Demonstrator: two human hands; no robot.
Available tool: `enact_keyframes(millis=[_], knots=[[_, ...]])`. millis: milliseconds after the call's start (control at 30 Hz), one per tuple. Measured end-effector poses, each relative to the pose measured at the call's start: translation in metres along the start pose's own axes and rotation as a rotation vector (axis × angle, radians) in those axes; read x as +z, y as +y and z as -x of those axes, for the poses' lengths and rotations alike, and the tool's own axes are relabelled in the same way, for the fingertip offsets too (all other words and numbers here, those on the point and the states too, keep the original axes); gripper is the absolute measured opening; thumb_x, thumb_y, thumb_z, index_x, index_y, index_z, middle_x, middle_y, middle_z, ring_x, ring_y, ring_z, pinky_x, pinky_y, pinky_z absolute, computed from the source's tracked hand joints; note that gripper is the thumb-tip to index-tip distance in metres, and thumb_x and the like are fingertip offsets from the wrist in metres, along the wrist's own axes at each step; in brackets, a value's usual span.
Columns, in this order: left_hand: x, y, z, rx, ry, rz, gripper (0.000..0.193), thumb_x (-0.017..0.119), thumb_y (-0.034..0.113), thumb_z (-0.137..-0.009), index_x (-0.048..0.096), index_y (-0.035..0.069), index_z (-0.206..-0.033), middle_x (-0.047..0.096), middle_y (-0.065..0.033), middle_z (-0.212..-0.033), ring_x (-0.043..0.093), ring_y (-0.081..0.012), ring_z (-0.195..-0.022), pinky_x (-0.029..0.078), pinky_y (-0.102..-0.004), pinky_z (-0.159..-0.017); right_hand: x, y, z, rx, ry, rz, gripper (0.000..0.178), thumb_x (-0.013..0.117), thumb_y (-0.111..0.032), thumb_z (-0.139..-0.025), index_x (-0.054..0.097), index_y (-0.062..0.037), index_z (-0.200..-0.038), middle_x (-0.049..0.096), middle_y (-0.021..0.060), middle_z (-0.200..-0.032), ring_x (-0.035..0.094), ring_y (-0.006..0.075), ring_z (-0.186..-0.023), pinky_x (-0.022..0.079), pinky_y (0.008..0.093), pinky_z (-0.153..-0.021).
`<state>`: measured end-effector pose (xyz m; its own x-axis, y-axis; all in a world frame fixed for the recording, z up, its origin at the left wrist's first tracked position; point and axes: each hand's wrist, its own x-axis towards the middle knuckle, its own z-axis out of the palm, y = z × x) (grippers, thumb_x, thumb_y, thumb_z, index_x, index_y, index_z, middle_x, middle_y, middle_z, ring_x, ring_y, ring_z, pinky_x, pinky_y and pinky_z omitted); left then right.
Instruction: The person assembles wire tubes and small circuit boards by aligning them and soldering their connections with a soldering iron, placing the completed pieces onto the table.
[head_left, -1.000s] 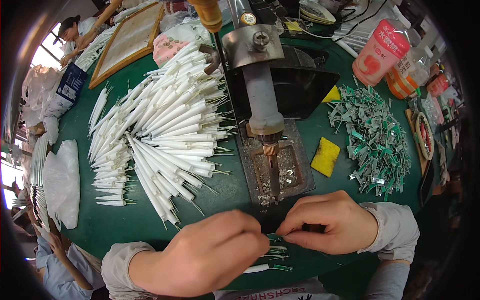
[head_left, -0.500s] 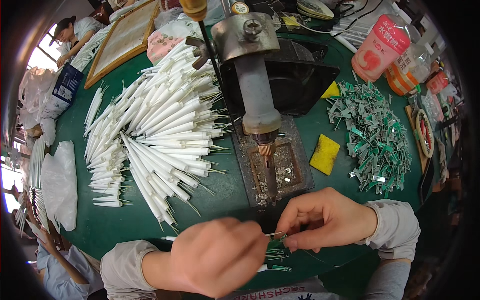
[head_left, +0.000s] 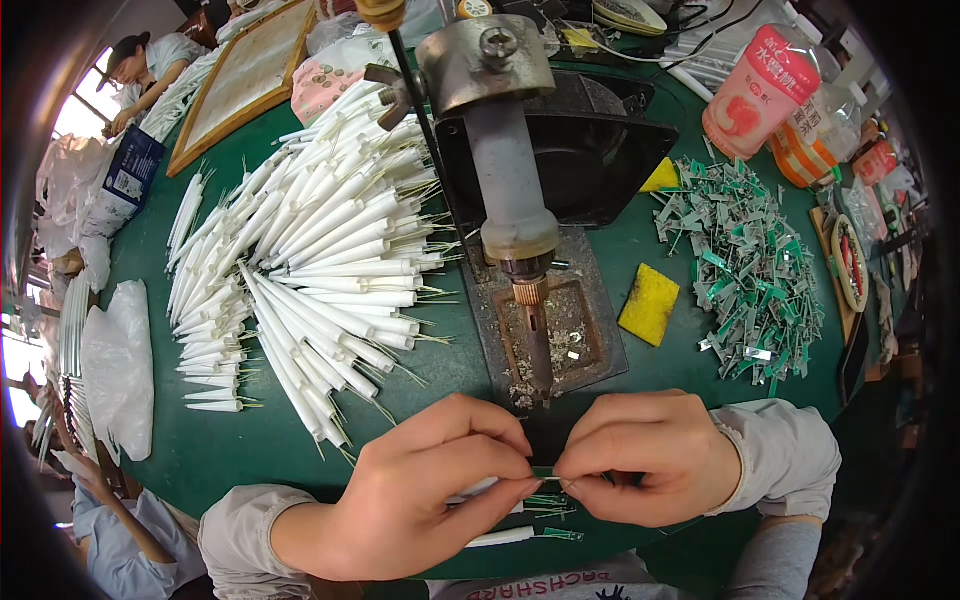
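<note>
Both L hand (head_left: 410,490) & R hand (head_left: 650,455) approx 6 o'clock — fingers pinching thin strand (head_left: 547,478); white tubes (head_left: 360,282) at 10.

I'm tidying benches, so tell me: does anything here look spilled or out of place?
Yes: greyish crumbs litter the dark metal base beneath the soldering iron, in its shallow recess and on the rim, like spillover.

Pale-sleeved forearms (head_left: 245,525) reach over the near edge of the surface (head_left: 230,450), wrists (head_left: 303,535) bare. The left hand (head_left: 410,490) and right hand (head_left: 655,455) face each other, slightly apart, fingers (head_left: 495,457) pinched at the tips; the right's outer ones seem curled, though partly hidden.
</note>
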<state>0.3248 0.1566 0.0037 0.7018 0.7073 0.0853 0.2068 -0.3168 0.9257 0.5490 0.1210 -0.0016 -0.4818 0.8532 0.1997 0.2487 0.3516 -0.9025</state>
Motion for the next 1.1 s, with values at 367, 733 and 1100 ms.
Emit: enact_keyframes(millis=[367,733,1100], knots=[[-0.0051,0.0009,0.0002,-0.337,-0.035,0.268,0.010,0.070,-0.005,-0.078,0.066,-0.001,-0.087,0.056,-0.0109,-0.106,0.060,-0.0119,-0.091,0.055,-0.0210,-0.071,-0.0027,-0.0009,-0.0033,0.265,0.038,-0.163,0.014,0.065,0.002,-0.077,0.063,-0.0021,-0.090,0.064,0.0054,-0.077,0.063,0.0105,-0.063,0.049,0.0213,-0.047],[-0.0027,0.0005,0.0016,-0.312,-0.037,0.206,0.012,0.071,-0.005,-0.076,0.065,0.001,-0.085,0.057,-0.0096,-0.103,0.060,-0.0105,-0.088,0.055,-0.0200,-0.066,-0.0004,0.0026,-0.0009,0.244,0.050,-0.210,0.014,0.066,0.002,-0.077,0.062,-0.0018,-0.090,0.063,0.0047,-0.074,0.062,0.0089,-0.061,0.048,0.0208,-0.046],[0.0002,0.0020,0.0043,-0.207,0.026,0.162,0.011,0.069,-0.008,-0.077,0.064,0.000,-0.084,0.059,-0.0120,-0.104,0.061,-0.0113,-0.088,0.052,-0.0220,-0.067,-0.0001,0.0028,-0.0015,0.254,0.045,-0.247,0.015,0.066,0.003,-0.077,0.063,-0.0013,-0.091,0.064,0.0044,-0.074,0.062,0.0087,-0.062,0.049,0.0210,-0.047]])
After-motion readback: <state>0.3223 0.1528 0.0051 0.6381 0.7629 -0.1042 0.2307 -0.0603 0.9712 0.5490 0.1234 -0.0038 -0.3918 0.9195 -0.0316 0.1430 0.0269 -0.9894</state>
